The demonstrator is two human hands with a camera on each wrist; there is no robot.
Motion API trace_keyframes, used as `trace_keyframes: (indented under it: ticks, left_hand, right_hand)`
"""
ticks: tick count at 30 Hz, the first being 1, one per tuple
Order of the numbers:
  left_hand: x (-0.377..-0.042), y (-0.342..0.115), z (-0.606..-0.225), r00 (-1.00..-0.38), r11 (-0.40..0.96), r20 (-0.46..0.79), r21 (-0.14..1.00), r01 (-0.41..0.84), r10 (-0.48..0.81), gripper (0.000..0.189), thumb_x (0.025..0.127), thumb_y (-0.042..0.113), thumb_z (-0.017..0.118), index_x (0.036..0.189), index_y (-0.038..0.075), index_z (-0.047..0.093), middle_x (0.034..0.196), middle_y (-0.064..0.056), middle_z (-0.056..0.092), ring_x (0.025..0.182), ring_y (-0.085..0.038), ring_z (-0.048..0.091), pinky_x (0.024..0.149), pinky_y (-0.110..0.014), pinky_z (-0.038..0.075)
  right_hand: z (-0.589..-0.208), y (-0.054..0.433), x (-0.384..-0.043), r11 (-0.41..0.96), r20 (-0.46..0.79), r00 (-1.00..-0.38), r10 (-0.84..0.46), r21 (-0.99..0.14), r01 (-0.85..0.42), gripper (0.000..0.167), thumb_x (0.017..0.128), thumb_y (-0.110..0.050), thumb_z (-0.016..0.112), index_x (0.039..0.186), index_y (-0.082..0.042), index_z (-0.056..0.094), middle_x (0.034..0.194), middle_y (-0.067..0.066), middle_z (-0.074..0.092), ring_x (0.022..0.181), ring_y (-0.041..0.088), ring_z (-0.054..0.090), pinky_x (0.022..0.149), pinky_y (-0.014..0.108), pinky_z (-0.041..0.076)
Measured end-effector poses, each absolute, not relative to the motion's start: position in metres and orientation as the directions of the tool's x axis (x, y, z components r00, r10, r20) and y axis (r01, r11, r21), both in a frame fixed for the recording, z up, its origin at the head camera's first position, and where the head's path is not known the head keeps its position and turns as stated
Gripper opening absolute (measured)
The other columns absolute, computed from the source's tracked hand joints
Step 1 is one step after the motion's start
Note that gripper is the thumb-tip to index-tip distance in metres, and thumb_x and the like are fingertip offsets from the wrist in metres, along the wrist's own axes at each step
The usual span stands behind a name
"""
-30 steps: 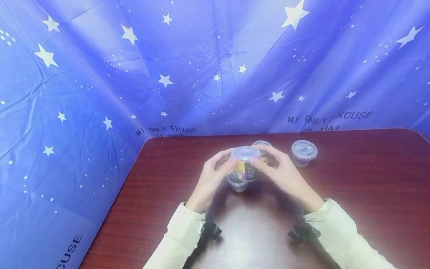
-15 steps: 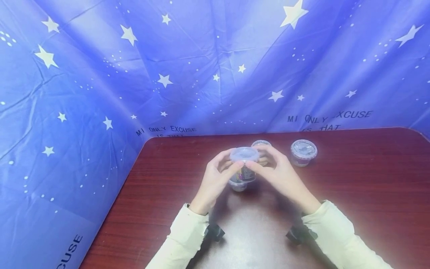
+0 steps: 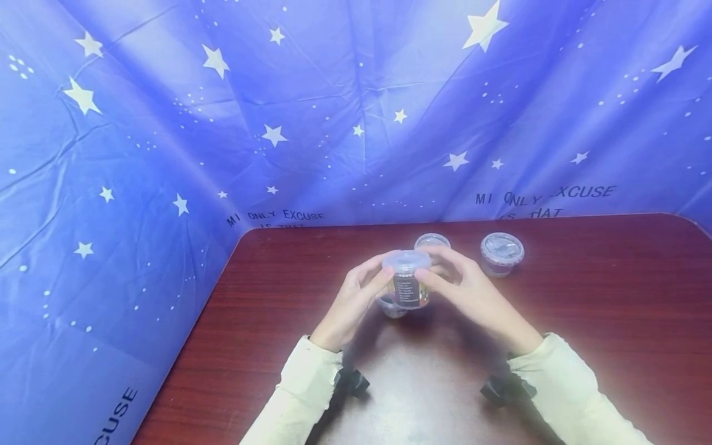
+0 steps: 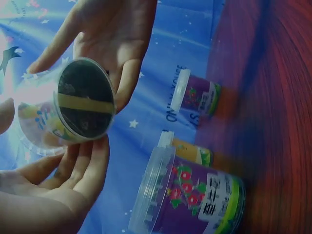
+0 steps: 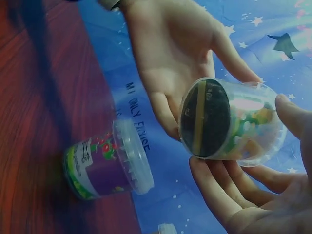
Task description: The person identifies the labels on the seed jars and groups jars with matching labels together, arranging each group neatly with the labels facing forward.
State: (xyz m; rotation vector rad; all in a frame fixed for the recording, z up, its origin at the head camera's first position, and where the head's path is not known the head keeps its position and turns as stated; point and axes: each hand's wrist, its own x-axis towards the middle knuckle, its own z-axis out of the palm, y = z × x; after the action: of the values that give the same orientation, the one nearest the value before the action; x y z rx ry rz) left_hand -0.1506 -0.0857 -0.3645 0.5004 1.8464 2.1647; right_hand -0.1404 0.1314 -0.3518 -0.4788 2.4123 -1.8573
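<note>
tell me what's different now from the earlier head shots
The held tub has been turned between the left hand and right hand: its front swung leftward, so the dark text panel now faces the viewer. It also sits slightly lower. Nothing was picked up or let go. The right tub, back tub and partly hidden front tub stayed put.

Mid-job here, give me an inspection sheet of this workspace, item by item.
Surface: dark red wood-grain table, glare at its near middle.
Job's things: held tub, lidded, raised off the table; near purple tub, far purple tub and yellowish tub standing on it.
Clutter: nothing seen.
Grips: left hand and right hand both hold the held tub, thumbs on its near side.
Cables: nothing seen.
Surroundings: blue star-printed cloth behind and left of the table.
</note>
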Motion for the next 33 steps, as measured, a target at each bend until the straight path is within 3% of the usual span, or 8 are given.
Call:
trace_keyframes:
  ticks: [12,20,23,33]
  left_hand:
    - [-0.150,-0.083,-0.366,-0.901,-0.239,0.092,0.971,-0.014,0.423,0.043,0.102,0.023,0.054,0.141,0.006,0.052,0.138,-0.015,0.058,0.126,-0.025,0.058,0.111,-0.038,0.044]
    - [-0.143,-0.074,-0.362,-0.974,-0.154,0.078,0.987,0.045,0.215,0.038,0.097,0.022,0.063,0.131,0.006,0.061,0.126,-0.012,0.065,0.112,-0.021,0.064,0.100,-0.037,0.052]
    - [-0.140,-0.065,-0.360,-0.984,-0.091,0.095,0.993,0.081,0.152,0.040,0.095,0.023,0.067,0.132,0.009,0.061,0.126,-0.010,0.066,0.114,-0.019,0.064,0.100,-0.036,0.052]
    - [-0.137,-0.060,-0.361,-0.985,-0.074,0.118,0.991,0.109,0.127,0.045,0.091,0.023,0.072,0.134,0.013,0.061,0.126,-0.007,0.067,0.119,-0.020,0.063,0.105,-0.037,0.048]
  right_hand:
    - [-0.352,0.129,-0.138,0.211,0.158,-0.955,-0.251,-0.954,-0.213,0.050,0.096,-0.026,0.066,0.142,-0.013,0.050,0.131,0.009,0.064,0.118,0.023,0.064,0.094,0.024,0.053]
    - [-0.350,0.127,-0.136,0.266,0.187,-0.968,-0.167,-0.937,-0.227,0.048,0.093,-0.029,0.071,0.136,-0.013,0.056,0.123,0.005,0.067,0.108,0.022,0.065,0.087,0.026,0.056]
    - [-0.350,0.126,-0.135,0.274,0.216,-0.967,-0.137,-0.930,-0.246,0.046,0.092,-0.028,0.072,0.132,-0.013,0.057,0.120,0.004,0.068,0.105,0.021,0.066,0.086,0.026,0.056]
    - [-0.350,0.122,-0.134,0.230,0.213,-0.969,-0.126,-0.944,-0.238,0.043,0.090,-0.028,0.074,0.127,-0.013,0.057,0.117,0.004,0.068,0.106,0.020,0.066,0.088,0.027,0.056]
